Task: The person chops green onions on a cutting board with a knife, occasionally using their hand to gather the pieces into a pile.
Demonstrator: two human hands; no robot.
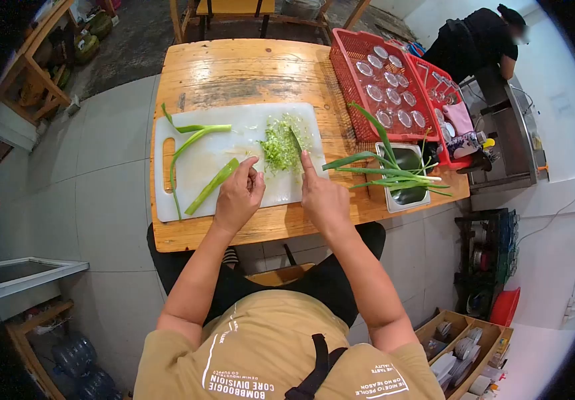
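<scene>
My right hand [325, 201] is closed around a kitchen knife [297, 139], its index finger stretched along the top of the blade. The blade lies at the right side of a pile of chopped scallion [279, 147] on a white cutting board [201, 152]. My left hand [237, 198] is over the board with its fingers curled, beside the upper end of a cut scallion stalk [211, 188]. Whatever its fingertips pinch is hidden. A longer scallion [197, 137], bent, rests at the board's left.
Whole scallions [394, 175] lie across a metal container [410, 198] at the table's right edge. Behind it, a red basket [345, 80] holds several upturned clear cups. A co-worker [477, 43] leans over a metal sink [511, 143]. The wooden table [254, 67] carries the board.
</scene>
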